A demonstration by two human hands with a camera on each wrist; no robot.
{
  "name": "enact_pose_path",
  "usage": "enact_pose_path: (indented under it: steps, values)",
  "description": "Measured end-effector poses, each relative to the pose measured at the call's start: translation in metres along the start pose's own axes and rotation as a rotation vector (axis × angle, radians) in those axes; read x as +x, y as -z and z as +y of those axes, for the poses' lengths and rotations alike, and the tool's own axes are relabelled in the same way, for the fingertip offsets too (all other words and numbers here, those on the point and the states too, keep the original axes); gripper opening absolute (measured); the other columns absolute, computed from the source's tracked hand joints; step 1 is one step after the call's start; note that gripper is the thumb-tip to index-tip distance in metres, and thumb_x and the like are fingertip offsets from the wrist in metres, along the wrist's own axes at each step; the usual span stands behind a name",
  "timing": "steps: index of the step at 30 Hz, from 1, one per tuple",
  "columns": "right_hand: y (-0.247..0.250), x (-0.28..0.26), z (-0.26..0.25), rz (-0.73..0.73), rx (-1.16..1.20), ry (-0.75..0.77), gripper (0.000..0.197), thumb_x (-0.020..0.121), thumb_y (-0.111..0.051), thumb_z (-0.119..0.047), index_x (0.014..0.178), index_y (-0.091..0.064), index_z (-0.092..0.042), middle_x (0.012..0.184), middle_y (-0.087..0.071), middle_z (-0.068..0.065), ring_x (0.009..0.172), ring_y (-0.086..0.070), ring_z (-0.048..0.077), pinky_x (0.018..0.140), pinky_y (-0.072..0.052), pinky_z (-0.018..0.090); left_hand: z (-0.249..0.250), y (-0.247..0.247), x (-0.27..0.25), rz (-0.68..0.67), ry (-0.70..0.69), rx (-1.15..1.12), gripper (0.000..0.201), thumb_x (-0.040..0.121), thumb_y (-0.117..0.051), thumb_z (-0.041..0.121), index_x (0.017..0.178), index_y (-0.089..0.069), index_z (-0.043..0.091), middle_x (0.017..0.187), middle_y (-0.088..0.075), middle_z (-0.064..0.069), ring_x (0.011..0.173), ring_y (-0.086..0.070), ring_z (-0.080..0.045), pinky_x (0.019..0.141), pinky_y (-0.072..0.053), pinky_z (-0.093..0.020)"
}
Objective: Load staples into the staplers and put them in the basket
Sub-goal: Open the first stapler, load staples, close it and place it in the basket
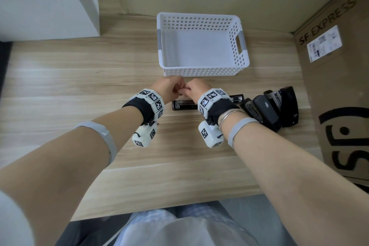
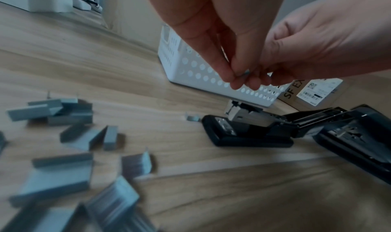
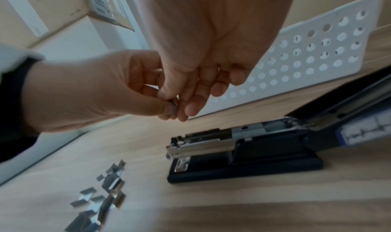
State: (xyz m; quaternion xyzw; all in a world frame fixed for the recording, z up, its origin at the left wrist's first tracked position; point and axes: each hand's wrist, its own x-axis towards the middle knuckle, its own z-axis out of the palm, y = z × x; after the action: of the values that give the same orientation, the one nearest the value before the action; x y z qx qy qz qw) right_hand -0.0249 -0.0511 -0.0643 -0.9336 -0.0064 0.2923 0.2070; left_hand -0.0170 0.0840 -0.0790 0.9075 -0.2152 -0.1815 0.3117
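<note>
Left wrist view: fingers (image 2: 232, 78) of both hands pinched together on a small staple strip (image 2: 245, 73), left hand (image 2: 211, 34) meeting right hand (image 2: 330, 48) above the surface (image 2: 148, 78). Just below, open stapler (image 2: 249, 131) with bared channel; further staplers (image 1: 275, 108) to the right; loose staple strips (image 2: 63, 135) scattered left; basket (image 1: 201, 44) beyond, holding nothing. Risks, as a judgement: so tiny a piece slipping from the shared pinch, crumbling, or seating crooked in the channel.

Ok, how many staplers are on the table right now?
3 that I can separate: one open stapler lying flat below the right hand, and two black ones heaped together to its right by the cardboard box. The overlapping heap may hide another.
</note>
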Motion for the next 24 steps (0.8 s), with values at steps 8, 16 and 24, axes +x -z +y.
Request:
enact_pose_path:
  steps: [8,16,24]
  values:
    - [0.004,-0.001,0.012,-0.019,0.186,-0.033,0.023,0.086,-0.067,-0.025,0.100,-0.072,-0.007,0.092,-0.069,0.003,0.090,-0.062,0.020,0.084,-0.046,0.027,-0.003,-0.007,-0.001,0.000,-0.116,-0.029,0.022,0.074,-0.065,-0.005,0.096,-0.061,-0.002,0.095,-0.061,-0.022,0.075,-0.062,-0.033,0.073,-0.055,-0.038]
    - [-0.006,-0.011,0.019,0.037,-0.157,0.019,0.009,0.084,-0.067,-0.029,0.085,-0.075,-0.029,0.094,-0.073,-0.007,0.119,-0.049,0.018,0.091,-0.046,0.030,-0.014,-0.019,-0.003,-0.142,0.093,0.068,0.020,0.082,-0.064,0.015,0.100,-0.065,0.005,0.102,-0.066,-0.015,0.091,-0.062,-0.029,0.077,-0.042,-0.024]
    - [-0.020,-0.005,0.020,0.092,-0.245,-0.005,0.014,0.083,-0.062,-0.034,0.070,-0.068,-0.034,0.095,-0.065,-0.004,0.090,-0.054,0.018,0.068,-0.034,0.025,-0.014,-0.021,-0.001,-0.163,0.117,0.101,0.019,0.086,-0.059,0.016,0.100,-0.065,0.005,0.104,-0.067,-0.016,0.096,-0.061,-0.029,0.083,-0.045,-0.030]
